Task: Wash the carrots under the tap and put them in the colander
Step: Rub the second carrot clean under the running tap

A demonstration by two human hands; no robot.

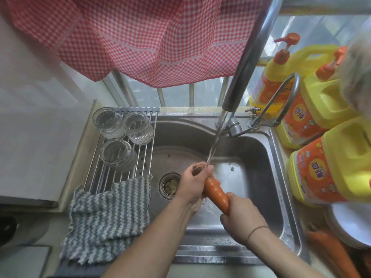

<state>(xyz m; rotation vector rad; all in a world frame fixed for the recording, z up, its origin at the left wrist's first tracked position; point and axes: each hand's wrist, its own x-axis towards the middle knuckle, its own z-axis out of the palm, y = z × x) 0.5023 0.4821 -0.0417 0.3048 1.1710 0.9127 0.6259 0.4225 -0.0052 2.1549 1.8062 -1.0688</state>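
While water runs from the tap into the steel sink, the left hand curls round the top end of a carrot right under the stream, and the right hand grips its lower end (more carrots lie blurred at the right).

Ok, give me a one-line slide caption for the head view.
Both hands, left hand and right hand, grip a carrot under the tap's running water over the steel sink.
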